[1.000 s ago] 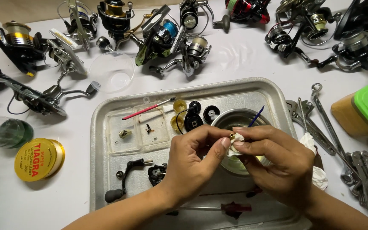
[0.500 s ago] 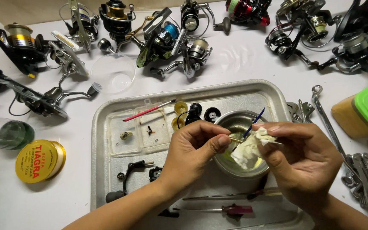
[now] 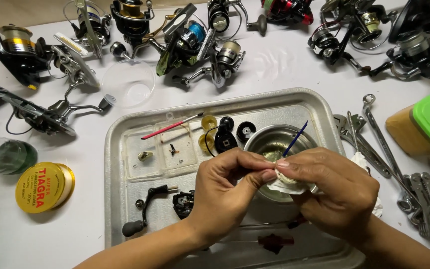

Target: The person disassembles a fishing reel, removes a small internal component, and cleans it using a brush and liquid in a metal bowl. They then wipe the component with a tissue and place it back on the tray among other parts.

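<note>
White cloth point(image 3: 288, 185), crumpled and a little stained, sits pinched between both hands above the metal bowl point(image 3: 269, 141) in the tray's right half. Left hand point(image 3: 225, 197) comes up from the near edge, wrist angled right, thumb and forefinger clamped together on the cloth's left side. Right hand point(image 3: 332, 192) reaches in from the near right corner, knuckles up, fingers curled and closed around the cloth with a small round pale part wrapped inside; what that part is, I cannot tell. A blue-handled tool point(image 3: 295, 138) leans in the bowl just behind the fingertips. The silver tray point(image 3: 115, 164) lies at the middle of the tabletop point(image 3: 274, 65), wrenches point(image 3: 374, 134) beside its right edge, fishing reels point(image 3: 195, 40) lined along the far edge.
</note>
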